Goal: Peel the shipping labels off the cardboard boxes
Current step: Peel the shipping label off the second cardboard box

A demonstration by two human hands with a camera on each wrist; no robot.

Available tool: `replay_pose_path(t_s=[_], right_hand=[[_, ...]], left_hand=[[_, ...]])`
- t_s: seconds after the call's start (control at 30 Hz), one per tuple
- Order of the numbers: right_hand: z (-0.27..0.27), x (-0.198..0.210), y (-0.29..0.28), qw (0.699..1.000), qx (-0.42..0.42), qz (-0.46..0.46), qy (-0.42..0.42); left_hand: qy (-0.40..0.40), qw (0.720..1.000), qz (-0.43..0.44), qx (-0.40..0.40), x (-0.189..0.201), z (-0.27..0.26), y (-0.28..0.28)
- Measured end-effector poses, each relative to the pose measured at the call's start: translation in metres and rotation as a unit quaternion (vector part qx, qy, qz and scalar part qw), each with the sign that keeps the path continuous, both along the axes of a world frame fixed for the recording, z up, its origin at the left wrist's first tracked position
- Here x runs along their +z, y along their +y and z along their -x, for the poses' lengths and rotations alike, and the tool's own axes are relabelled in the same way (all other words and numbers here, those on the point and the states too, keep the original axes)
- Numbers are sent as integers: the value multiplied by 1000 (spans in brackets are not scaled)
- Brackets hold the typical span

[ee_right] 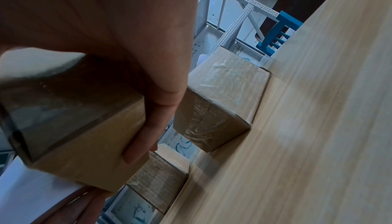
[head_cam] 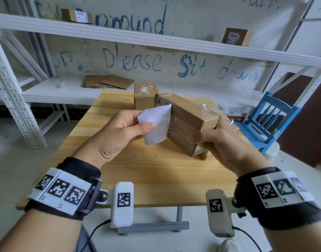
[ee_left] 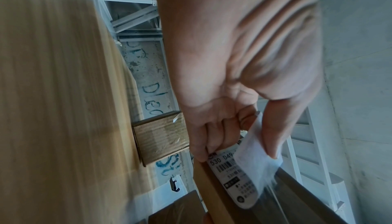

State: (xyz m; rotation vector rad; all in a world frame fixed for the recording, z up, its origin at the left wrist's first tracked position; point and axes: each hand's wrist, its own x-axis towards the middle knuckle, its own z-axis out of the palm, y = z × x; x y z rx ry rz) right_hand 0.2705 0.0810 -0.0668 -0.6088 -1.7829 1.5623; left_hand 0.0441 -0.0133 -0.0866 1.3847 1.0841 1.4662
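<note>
While right hand [head_cam: 226,142] grips box [head_cam: 188,120] | left hand [head_cam: 118,131] pinches label [head_cam: 156,124]

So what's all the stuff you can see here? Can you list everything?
held box: 1, brown, tilted above the table in the right hand
shipping label: 1, white, half peeled off the held box, pinched by the left hand
other boxes on table: at least 2, brown; one behind the held box, one beside it
table: 1, light wood, in front of the person
shelf boxes: 2, brown with white labels, top shelf, one left, one right
flat cardboard: a few pieces, brown, lower shelf
shelving: white metal, against the wall
chair: 1, blue, right of the table
wrist bands: 2, black with square-patterned tags
hands: left hand, right hand
</note>
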Motion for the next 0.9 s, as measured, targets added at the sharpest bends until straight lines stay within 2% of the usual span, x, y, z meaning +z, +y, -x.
replay_pose_path(t_s=[0.4, 0.9], right_hand=[[2, 1, 0, 1000, -1, 23, -2], [2, 1, 1, 1000, 0, 5, 9]], left_hand=[[-16, 1000, -10, -12, 3, -1, -2], [-9, 1000, -15, -15, 1, 3, -2]])
